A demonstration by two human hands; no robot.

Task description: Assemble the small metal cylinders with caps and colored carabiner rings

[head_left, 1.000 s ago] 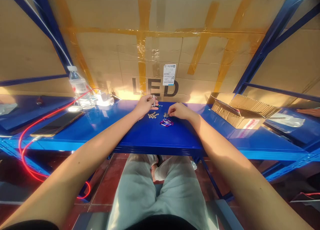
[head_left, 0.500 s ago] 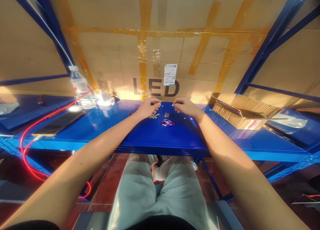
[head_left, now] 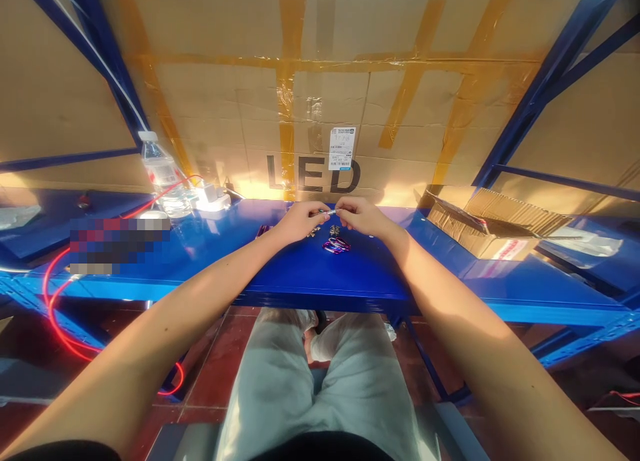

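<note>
Over the blue table [head_left: 320,269], my left hand [head_left: 301,221] pinches a small, thin silvery piece [head_left: 328,212] between thumb and fingers. My right hand [head_left: 364,217] is closed at the right end of that piece, its fingertips hiding whatever they hold. Just below the hands lie small gold-coloured parts [head_left: 314,232], partly behind my left hand, and a cluster of small metallic parts [head_left: 335,231]. Nearer to me is a little heap of shiny purple-red and silver loops [head_left: 336,245]. Several thin dark red pieces [head_left: 263,230] rest left of my left wrist.
An open cardboard box [head_left: 493,231] stands on the right. At the left are a water bottle [head_left: 167,181], a white plug adapter [head_left: 212,197], a red glowing cable [head_left: 50,294] and a blurred-out patch. A large taped carton [head_left: 225,114] rises behind the table.
My two hands have come together from a gap apart; the right moved left and the left slightly right. The silvery piece now bridges their fingertips.
</note>
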